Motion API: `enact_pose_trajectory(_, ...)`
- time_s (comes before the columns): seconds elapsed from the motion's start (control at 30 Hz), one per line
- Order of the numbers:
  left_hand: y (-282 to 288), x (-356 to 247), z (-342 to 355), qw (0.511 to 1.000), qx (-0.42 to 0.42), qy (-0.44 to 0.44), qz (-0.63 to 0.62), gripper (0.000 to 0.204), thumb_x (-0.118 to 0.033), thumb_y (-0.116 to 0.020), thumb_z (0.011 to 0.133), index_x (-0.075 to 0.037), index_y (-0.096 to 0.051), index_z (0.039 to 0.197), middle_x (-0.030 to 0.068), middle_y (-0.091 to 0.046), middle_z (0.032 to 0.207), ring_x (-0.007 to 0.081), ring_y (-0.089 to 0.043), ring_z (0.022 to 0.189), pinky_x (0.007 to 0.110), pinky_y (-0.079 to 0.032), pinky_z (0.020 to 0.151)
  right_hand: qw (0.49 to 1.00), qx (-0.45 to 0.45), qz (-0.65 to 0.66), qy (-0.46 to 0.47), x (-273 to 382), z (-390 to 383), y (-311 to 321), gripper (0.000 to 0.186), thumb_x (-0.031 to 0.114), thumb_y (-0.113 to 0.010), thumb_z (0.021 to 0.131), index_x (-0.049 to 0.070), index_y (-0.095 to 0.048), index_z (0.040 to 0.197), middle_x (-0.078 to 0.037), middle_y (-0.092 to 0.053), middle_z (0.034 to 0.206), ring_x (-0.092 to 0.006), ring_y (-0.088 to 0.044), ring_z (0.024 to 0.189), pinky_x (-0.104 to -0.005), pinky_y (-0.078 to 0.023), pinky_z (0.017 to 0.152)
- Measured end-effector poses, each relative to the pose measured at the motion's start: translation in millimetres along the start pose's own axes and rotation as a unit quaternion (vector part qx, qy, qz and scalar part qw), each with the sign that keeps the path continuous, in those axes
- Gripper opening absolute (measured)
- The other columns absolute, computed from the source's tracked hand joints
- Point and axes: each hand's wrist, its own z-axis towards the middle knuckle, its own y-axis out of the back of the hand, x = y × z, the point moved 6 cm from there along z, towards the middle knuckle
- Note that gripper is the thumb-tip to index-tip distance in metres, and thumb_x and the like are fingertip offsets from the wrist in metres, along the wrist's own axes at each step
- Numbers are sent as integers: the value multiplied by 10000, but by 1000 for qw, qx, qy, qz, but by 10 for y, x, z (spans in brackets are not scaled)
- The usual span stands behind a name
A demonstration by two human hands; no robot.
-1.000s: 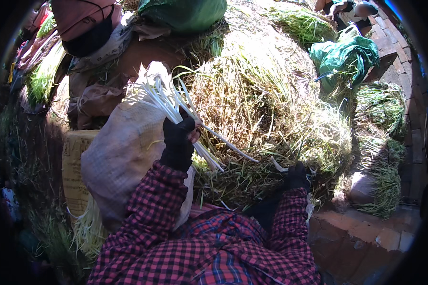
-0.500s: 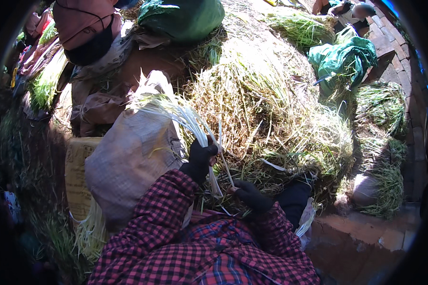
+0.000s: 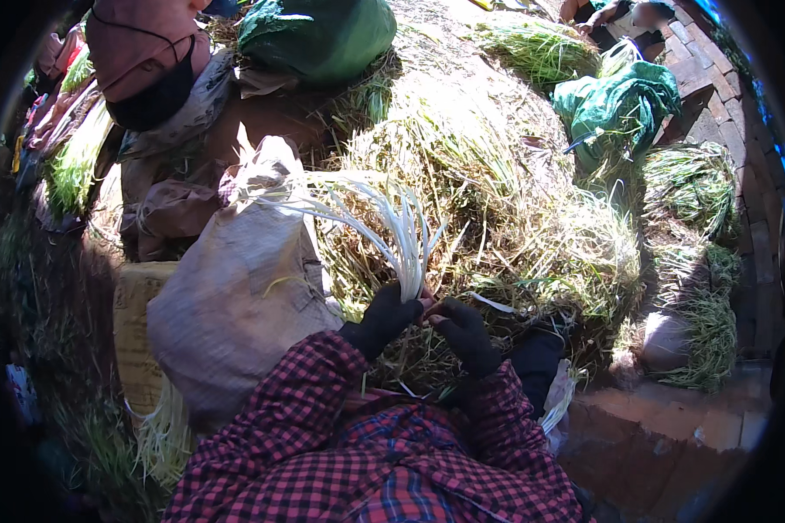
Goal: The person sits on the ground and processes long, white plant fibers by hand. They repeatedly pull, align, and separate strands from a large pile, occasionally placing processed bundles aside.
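Many pale stalks [image 3: 403,244] fan upward from the left hand [image 3: 384,321], whose fingers close around their lower part, just right of the sack [image 3: 235,305]. The right hand [image 3: 467,338] is curled just beside it, fingertips near the stalks; whether it grips one cannot be told. Straw [image 3: 488,209] lies beyond, and a box [image 3: 137,322] stands left of the sack.
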Motion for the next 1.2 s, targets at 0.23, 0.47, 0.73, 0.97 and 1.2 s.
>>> enact_pose_trajectory(0.23, -150, 207, -59, 994, 17, 25, 105, 218, -234, -620, 807, -41, -615, 908, 22, -585, 704, 116, -550, 633, 286, -453, 597, 978, -149, -113, 97, 754, 44, 281, 161, 121, -589, 808, 2, -574, 916, -59, -582, 661, -114, -575, 643, -265, -434, 559)
enact_pose_trajectory(0.47, -154, 209, -78, 958, 19, -12, 285, 286, -278, -609, 806, -71, -622, 1002, 127, -638, 753, 207, -634, 709, 341, -473, 649, 965, -146, -216, 31, 655, 122, 244, 193, 165, -608, 785, 2, -566, 879, -116, -580, 615, -196, -606, 584, -321, -454, 527)
enact_pose_trajectory(0.73, -213, 319, -98, 984, 72, 68, 150, 317, -155, -669, 777, -24, -594, 1055, 28, -633, 895, 98, -560, 816, 275, -464, 727, 966, -185, -179, 24, 82, -41, 517, 220, 206, -607, 767, -12, -584, 744, -117, -568, 609, -197, -567, 565, -330, -431, 544)
enact_pose_trajectory(0.97, -235, 382, -94, 984, 79, 95, 128, 304, -150, -679, 761, -29, -598, 1028, 23, -622, 865, 96, -557, 799, 261, -458, 733, 986, -147, -77, -5, -285, -48, 603, 201, 181, -596, 780, 0, -552, 706, -38, -514, 576, -132, -508, 523, -296, -400, 493)
enact_pose_trajectory(1.2, -220, 247, -125, 983, 71, 90, 145, 268, -178, -668, 769, -34, -607, 987, 24, -619, 799, 94, -556, 746, 274, -458, 691, 957, -213, 174, -94, -316, -151, 921, 167, 189, -555, 824, 54, -518, 732, -7, -487, 592, -97, -471, 482, -244, -394, 434)
